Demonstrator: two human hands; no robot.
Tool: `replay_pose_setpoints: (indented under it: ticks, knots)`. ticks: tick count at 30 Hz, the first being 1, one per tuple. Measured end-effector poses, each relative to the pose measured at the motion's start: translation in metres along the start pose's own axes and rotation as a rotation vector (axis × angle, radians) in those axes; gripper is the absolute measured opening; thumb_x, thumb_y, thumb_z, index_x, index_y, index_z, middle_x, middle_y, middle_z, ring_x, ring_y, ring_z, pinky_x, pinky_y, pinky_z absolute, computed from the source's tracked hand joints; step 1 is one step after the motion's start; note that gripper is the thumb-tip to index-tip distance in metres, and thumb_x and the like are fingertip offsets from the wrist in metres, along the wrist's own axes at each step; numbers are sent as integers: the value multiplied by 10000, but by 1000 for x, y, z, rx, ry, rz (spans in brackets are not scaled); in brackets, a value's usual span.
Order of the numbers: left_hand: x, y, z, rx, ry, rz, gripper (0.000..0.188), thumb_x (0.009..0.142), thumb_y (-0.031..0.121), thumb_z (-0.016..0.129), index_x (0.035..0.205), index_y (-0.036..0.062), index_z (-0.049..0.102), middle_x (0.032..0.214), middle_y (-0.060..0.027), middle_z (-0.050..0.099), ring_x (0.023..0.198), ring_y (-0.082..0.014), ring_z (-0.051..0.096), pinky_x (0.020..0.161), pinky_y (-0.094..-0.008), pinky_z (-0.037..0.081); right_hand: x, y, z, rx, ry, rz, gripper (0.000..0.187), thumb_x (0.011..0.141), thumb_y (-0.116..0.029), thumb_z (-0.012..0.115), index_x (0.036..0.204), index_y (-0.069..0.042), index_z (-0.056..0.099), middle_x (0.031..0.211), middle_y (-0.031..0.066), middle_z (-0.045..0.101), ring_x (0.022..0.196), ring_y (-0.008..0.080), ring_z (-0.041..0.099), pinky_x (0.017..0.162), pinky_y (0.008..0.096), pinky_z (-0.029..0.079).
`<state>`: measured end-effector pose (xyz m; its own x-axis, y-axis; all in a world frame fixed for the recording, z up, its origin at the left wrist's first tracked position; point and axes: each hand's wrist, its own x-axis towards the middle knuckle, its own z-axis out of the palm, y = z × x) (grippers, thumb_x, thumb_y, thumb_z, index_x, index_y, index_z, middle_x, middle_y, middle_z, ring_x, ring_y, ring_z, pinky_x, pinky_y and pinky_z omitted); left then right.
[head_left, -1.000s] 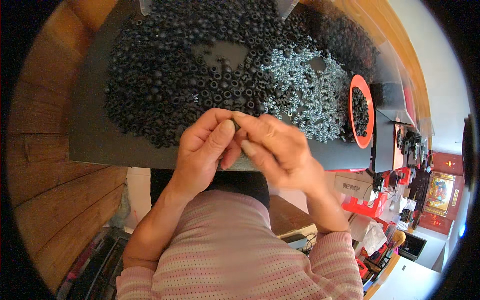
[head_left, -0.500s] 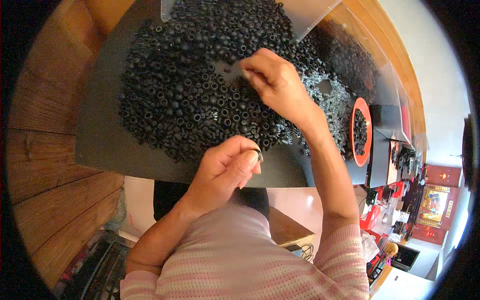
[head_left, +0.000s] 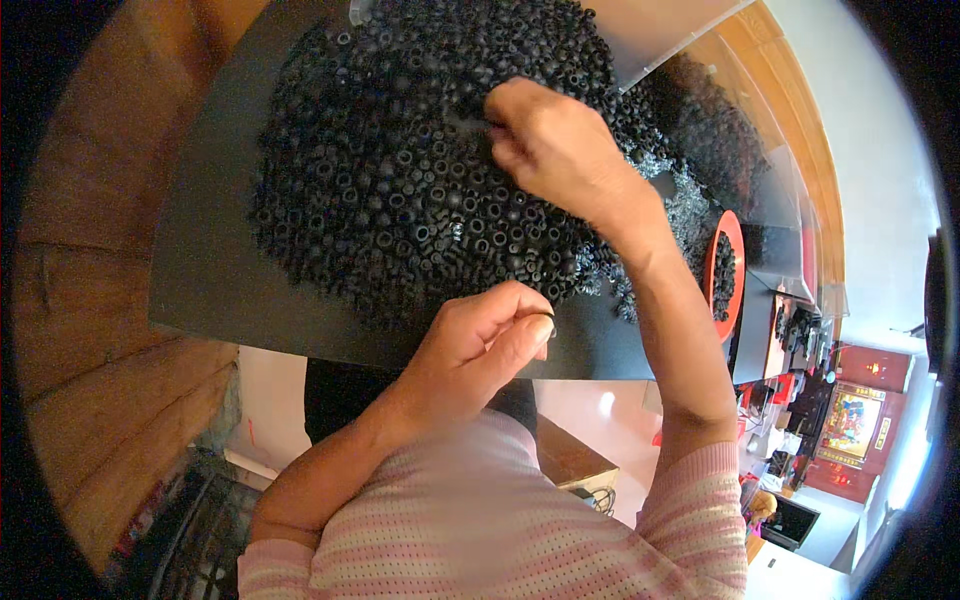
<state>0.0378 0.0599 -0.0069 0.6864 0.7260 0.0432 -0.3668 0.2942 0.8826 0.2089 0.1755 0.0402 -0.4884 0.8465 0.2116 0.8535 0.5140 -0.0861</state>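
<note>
My left hand (head_left: 472, 345) is closed above the near edge of the dark table (head_left: 205, 240). Between its thumb and forefinger it pinches a small black round part (head_left: 548, 317), of which only a thin dark edge shows. Over the far part of a big pile of small black ring-shaped parts (head_left: 370, 185) hovers my right hand (head_left: 568, 145), fingers curled inward. What its fingertips hold, if anything, is hidden by the hand and blur. Small shiny silver pieces (head_left: 690, 207) lie to the right of my right forearm.
An orange-red dish (head_left: 737, 240) holding black parts stands at the right of the table. Clear plastic panels (head_left: 640, 50) rise at the far side, with more dark parts behind them. Wooden planks (head_left: 90, 320) border the left.
The whole view has shifted slightly. My left hand still pinches the small black part, and appears a little farther right. My right hand remains over the pile, its fingers more curled in.
</note>
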Motion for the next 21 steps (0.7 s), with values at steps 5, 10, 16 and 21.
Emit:
replay_pose_setpoints:
  ticks: [5, 10, 16, 21]
  knots:
    - [-3, 3, 0, -101, 54, -65, 199, 962, 194, 453, 996, 12, 525, 784, -77, 593, 538, -58, 436, 471, -208, 366, -27, -18, -23, 423, 108, 43, 124, 822, -22, 599, 940, 11, 622, 767, 79, 567, 648, 123, 525, 561, 264, 428]
    - [-1, -1, 1, -174, 60, 12, 223, 963, 216, 450, 992, 7, 523, 765, -94, 596, 511, -64, 435, 438, -207, 350, -79, -46, -43, 782, 32, 400, 86, 821, -49, 655, 869, 6, 611, 695, 48, 530, 639, 89, 489, 566, 246, 400]
    - [-3, -1, -1, -244, 40, 9, 209, 978, 213, 469, 972, 14, 533, 787, -39, 579, 562, -37, 424, 488, -190, 342, -114, -62, -34, 1151, 121, 359, 43, 837, 9, 626, 862, -21, 608, 749, -3, 521, 680, 65, 496, 583, 227, 394]
    - [-2, -2, -1, -214, 43, 13, 224, 980, 231, 467, 965, 18, 537, 785, -39, 584, 555, -38, 430, 476, -186, 340, -117, -71, -36, 1350, 151, 364, 62, 864, 57, 569, 886, 6, 599, 815, 39, 578, 736, 91, 590, 627, 235, 462]
